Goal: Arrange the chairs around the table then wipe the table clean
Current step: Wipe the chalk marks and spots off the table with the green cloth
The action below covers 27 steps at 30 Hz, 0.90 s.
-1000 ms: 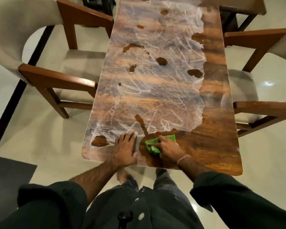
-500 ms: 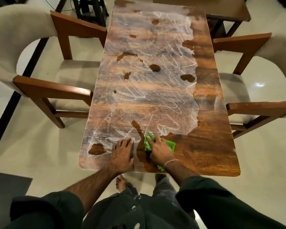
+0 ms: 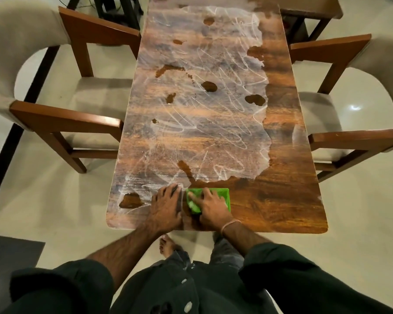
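Green cloth (image 3: 222, 193); brown wood-grain table (image 3: 281, 200) w/ whitish smears; cream chairs (image 3: 21, 53)

Cut off and covered

The right hand (image 3: 211, 207) covers much of the green cloth (image 3: 222, 193). The table (image 3: 281, 200) runs out past the top edge at its far end, and the side edges crop the left chair (image 3: 66, 118) and the right chair (image 3: 354, 139).
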{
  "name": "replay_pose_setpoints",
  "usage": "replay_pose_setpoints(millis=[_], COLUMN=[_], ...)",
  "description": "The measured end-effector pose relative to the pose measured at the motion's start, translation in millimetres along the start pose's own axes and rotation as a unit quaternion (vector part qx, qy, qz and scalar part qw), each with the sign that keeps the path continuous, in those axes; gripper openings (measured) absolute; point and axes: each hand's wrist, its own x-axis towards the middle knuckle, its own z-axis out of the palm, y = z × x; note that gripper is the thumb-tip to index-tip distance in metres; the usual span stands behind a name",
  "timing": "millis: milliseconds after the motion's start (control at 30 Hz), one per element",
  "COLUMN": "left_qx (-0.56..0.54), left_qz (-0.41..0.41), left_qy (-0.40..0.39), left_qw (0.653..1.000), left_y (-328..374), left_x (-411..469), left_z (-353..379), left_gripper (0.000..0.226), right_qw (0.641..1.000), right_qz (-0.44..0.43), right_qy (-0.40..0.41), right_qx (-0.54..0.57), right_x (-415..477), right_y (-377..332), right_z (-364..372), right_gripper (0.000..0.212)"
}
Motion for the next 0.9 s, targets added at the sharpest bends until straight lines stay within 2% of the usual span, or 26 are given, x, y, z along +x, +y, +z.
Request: replay_pose_setpoints(millis=[67, 133, 267, 333, 433, 500, 533, 633, 733, 800, 900], left_qx=[0.004, 0.006, 0.004, 0.000, 0.001, 0.003, -0.002, -0.004, -0.001, 0.001, 0.005], left_qz=[0.004, 0.011, 0.004, 0.003, 0.004, 0.007, 0.008, 0.007, 0.001, 0.004, 0.007], left_qy=[-0.001, -0.001, 0.001, 0.004, 0.000, -0.004, -0.004, -0.005, -0.001, 0.001, -0.003], left_qw=[1.000, 1.000, 1.000, 1.000, 1.000, 1.000, 1.000, 1.000, 1.000, 1.000, 1.000], left_y=[-1.6, -3.3, -1.7, -0.7, -1.9, -3.5, -4.0, -3.9, -3.5, -3.4, -4.5], left_x=[0.3, 1.0, 1.0, 0.0, 0.1, 1.1, 1.9, 2.0, 1.7, 1.7, 2.6], left_z=[0.2, 1.4, 1.4, 1.2, 0.7, -0.2, -0.1, -0.5, 1.0, 1.9, 1.6], left_gripper=[0.086, 0.087, 0.088, 0.086, 0.085, 0.087, 0.088, 0.089, 0.089, 0.088, 0.088], right_qw=[0.996, 0.993, 0.999, 0.999, 0.999, 0.991, 0.989, 0.998, 1.000, 0.998, 0.986], right_qz=[-0.082, -0.109, 0.010, 0.036, -0.052, -0.129, -0.141, -0.067, -0.005, -0.060, -0.161], right_qy=[-0.027, -0.035, 0.014, 0.026, -0.009, -0.036, -0.041, -0.008, 0.019, 0.009, -0.037], right_qx=[-0.019, -0.018, 0.028, 0.032, -0.009, -0.026, -0.026, 0.001, 0.019, 0.011, -0.020], right_x=[-7.8, -12.0, -0.4, 4.9, -1.1, -9.3, -11.8, -5.9, -1.6, -6.9, -19.8], right_y=[11.5, 30.5, 30.6, 12.3, 3.6, 17.5, 26.7, 44.1, 23.7, 10.8, 24.0], right_z=[-0.9, -9.3, -13.1, -5.6, 2.6, -6.7, -12.3, -19.8, -13.3, -1.0, -0.3], right_gripper=[0.062, 0.054, 0.063, 0.067, 0.066, 0.056, 0.052, 0.057, 0.068, 0.067, 0.055])
